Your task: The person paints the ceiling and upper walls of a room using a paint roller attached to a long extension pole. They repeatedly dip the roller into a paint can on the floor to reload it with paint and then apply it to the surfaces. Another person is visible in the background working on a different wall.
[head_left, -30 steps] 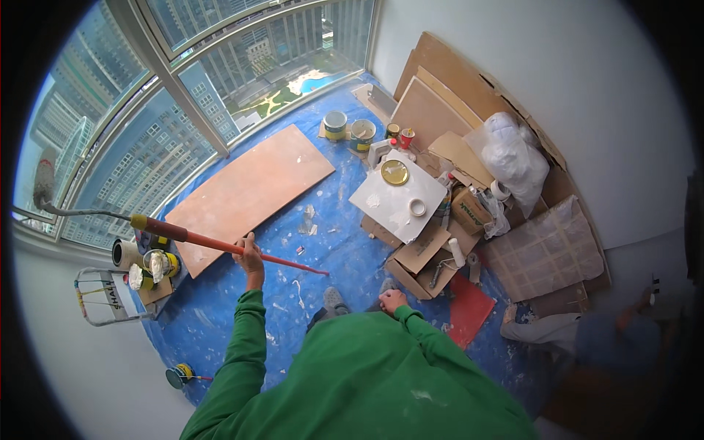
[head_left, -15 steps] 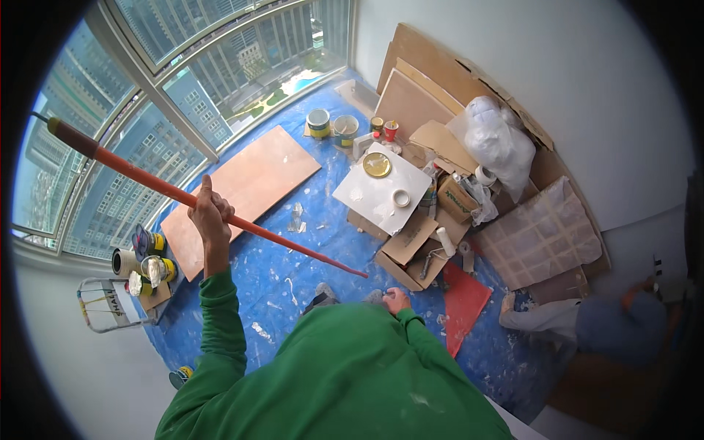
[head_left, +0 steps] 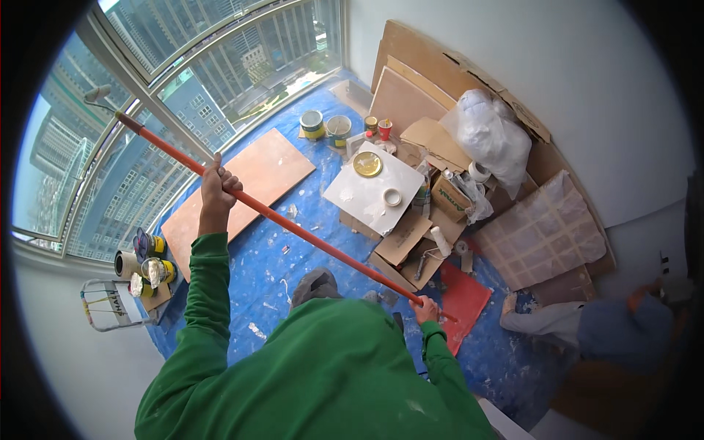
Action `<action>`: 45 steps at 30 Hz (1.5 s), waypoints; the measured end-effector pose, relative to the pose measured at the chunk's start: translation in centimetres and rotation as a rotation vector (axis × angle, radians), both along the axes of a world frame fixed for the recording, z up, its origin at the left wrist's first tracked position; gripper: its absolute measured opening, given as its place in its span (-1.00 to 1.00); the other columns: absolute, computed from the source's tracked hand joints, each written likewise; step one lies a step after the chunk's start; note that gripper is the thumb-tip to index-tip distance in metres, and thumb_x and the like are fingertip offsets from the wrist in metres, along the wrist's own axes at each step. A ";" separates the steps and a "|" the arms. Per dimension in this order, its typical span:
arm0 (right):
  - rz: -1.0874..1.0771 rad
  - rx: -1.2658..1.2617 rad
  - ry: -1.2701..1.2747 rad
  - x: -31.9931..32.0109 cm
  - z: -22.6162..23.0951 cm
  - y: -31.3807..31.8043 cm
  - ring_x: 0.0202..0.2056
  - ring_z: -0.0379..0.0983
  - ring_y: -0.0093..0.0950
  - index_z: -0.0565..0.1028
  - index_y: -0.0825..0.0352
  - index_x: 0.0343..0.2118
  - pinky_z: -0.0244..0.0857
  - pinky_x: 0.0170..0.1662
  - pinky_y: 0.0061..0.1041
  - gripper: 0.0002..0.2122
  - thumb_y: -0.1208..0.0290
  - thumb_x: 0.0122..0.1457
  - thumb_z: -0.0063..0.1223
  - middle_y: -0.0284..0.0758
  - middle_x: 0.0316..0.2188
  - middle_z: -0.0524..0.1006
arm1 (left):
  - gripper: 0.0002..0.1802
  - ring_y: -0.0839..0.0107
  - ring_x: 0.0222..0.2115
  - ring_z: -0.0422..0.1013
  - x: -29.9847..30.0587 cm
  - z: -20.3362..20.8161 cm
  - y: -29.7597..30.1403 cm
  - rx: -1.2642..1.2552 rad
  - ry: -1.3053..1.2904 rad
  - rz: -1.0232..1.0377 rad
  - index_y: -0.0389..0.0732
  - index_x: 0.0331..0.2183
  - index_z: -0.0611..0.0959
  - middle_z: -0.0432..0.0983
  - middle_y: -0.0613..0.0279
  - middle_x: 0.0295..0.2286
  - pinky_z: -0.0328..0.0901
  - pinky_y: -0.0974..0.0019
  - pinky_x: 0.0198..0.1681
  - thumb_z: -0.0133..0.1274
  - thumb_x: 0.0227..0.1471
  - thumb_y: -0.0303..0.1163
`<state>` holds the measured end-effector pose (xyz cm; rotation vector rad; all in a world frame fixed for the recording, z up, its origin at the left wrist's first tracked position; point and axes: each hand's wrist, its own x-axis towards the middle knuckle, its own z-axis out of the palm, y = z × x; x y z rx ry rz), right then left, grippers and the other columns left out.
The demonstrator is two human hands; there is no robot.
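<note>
The left hand (head_left: pixel 218 187) clamps the orange extension pole (head_left: pixel 323 253) below its paint roller (head_left: pixel 97 94), far left; the right hand (head_left: pixel 426 311) grips close to the pole's near end.

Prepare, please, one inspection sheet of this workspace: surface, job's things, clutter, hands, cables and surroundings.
Surface: blue sheet, marked with white spots.
Job's things: orange pole, held aslant, roller at its far end; whether the roller touches anything cannot be told.
Clutter: boxes, white bag, peach board, cans; gold lid and tape on a white board.
Hands: left hand grips the pole's upper part; right hand grips near its lower end.
Cables: nothing seen for certain.
Surroundings: large window at upper left; another person at right.
</note>
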<state>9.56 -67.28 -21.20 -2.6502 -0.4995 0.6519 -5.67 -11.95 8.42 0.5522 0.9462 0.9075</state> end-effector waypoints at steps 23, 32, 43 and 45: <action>-0.193 -0.201 -0.182 4.5 22.4 11.7 -0.47 0.44 -0.18 0.58 0.21 -0.43 0.28 -0.37 -0.24 -0.78 0.24 -0.15 0.25 -0.22 -0.54 0.51 | -0.75 0.17 -0.54 0.52 29.3 -28.7 9.3 -0.216 0.400 -0.633 -0.45 -0.40 0.45 0.45 0.04 -0.53 0.50 0.08 -0.54 0.13 -0.03 -0.46; -0.152 -0.280 -0.239 7.7 31.4 34.9 -0.51 0.47 -0.20 0.58 0.16 -0.29 0.30 -0.42 -0.24 -0.76 0.23 -0.05 0.20 -0.23 -0.56 0.52 | -0.81 0.18 -0.57 0.49 36.5 -32.0 17.4 -0.440 0.380 -0.662 -0.39 -0.34 0.44 0.41 0.10 -0.53 0.48 0.00 -0.51 -0.05 0.07 -0.43; 0.042 -0.489 -0.413 12.9 35.4 44.7 -0.53 0.43 -0.26 0.57 0.12 -0.23 0.27 -0.49 -0.28 -0.72 0.18 -0.02 0.19 -0.29 -0.62 0.43 | -0.76 0.10 -0.49 0.52 39.0 -31.8 21.1 -0.470 0.302 -0.733 -0.37 -0.23 0.34 0.42 0.07 -0.44 0.49 -0.10 -0.40 -0.11 0.13 -0.38; 0.083 -0.497 -0.471 13.5 37.1 46.0 -0.55 0.42 -0.30 0.57 0.12 -0.23 0.27 -0.51 -0.30 -0.72 0.21 -0.04 0.21 -0.31 -0.63 0.41 | -0.73 0.09 -0.48 0.52 39.5 -30.0 21.6 -0.466 0.279 -0.763 -0.38 -0.20 0.33 0.42 0.07 -0.44 0.48 -0.11 -0.39 -0.11 0.13 -0.39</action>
